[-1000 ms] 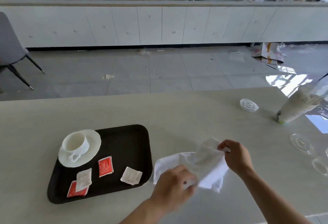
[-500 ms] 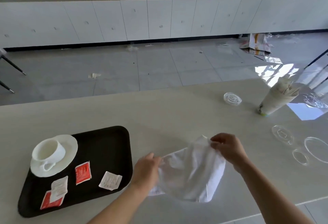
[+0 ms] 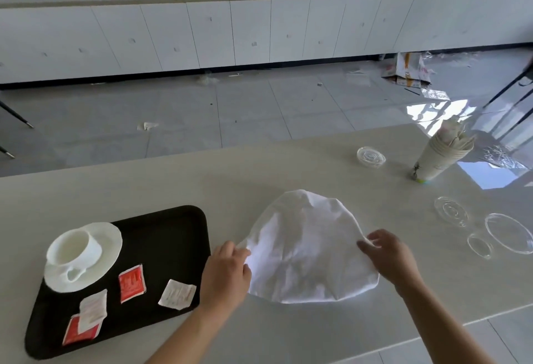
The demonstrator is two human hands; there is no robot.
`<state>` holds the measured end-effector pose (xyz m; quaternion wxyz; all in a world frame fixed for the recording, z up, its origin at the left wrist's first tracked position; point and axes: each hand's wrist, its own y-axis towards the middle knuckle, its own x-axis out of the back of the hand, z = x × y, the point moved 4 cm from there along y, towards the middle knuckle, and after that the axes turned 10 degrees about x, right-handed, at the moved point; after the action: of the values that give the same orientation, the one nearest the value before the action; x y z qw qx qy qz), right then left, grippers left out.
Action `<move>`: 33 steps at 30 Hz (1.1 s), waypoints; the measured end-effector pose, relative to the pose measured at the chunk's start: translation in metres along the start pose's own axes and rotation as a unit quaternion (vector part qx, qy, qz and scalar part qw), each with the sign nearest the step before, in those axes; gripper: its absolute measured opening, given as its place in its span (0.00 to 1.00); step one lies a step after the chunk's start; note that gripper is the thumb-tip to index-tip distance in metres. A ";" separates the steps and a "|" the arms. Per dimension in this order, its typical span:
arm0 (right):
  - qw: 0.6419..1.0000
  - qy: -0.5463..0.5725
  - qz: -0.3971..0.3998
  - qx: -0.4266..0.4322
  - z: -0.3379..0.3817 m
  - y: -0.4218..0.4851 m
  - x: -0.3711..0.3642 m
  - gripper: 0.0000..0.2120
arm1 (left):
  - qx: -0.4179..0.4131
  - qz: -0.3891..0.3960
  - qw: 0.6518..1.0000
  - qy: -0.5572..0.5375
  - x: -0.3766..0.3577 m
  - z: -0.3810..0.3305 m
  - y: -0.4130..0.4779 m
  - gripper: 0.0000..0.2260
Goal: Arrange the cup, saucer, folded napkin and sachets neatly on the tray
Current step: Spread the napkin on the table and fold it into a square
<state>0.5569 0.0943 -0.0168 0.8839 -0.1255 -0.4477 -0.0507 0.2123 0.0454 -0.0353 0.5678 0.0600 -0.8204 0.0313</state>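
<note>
Spreading out over the pale desk [image 3: 173, 184], the white napkin [image 3: 308, 248] is lying open and still wrinkled, just beside the right edge of the black tray [image 3: 176, 236], and the person is holding it at both sides. The left hand [image 3: 227, 274] is pinching the left edge of the cloth between the fingers, and the right hand [image 3: 389, 257] is resting on the right edge with the fingers curled down on it; I cannot tell if it is really gripping or only pressing. On the tray the cup [image 3: 73, 251] is standing upright on its saucer [image 3: 111, 238] in the far left corner, and the sachets are lying loose in front of it: a red one [image 3: 131, 283], a white one [image 3: 177, 294], and another white one [image 3: 93, 306] overlapping a second red one [image 3: 79, 335] near the front edge. I am judging that the folding is not yet done, so the napkin is the piece that is still missing from the tray. The risk I am seeing is a crooked fold, because the cloth is creased and the edges are not lined up. The left forearm is also passing very near the tray corner, so a careless pull could be pushing the tray or disturbing the white sachet there. The glass lids [image 3: 451, 210] at the right are well apart.
</note>
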 end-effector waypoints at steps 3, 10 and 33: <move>0.993 0.082 0.008 -0.088 -0.005 0.007 0.000 0.24 | 0.105 0.010 0.994 -0.043 -0.008 0.001 -0.003 0.05; 0.961 0.261 -0.078 0.053 0.039 0.009 0.018 0.07 | 0.109 0.084 0.990 -0.013 -0.007 0.013 0.002 0.06; 0.990 -0.124 0.061 0.008 -0.016 0.063 -0.014 0.13 | 0.184 0.351 0.911 -0.117 -0.043 -0.047 0.039 0.12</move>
<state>0.5737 0.1505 -0.0481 0.8240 -0.1508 -0.5456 0.0226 0.2656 0.0925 -0.0578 0.3988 -0.1249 -0.8291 0.3716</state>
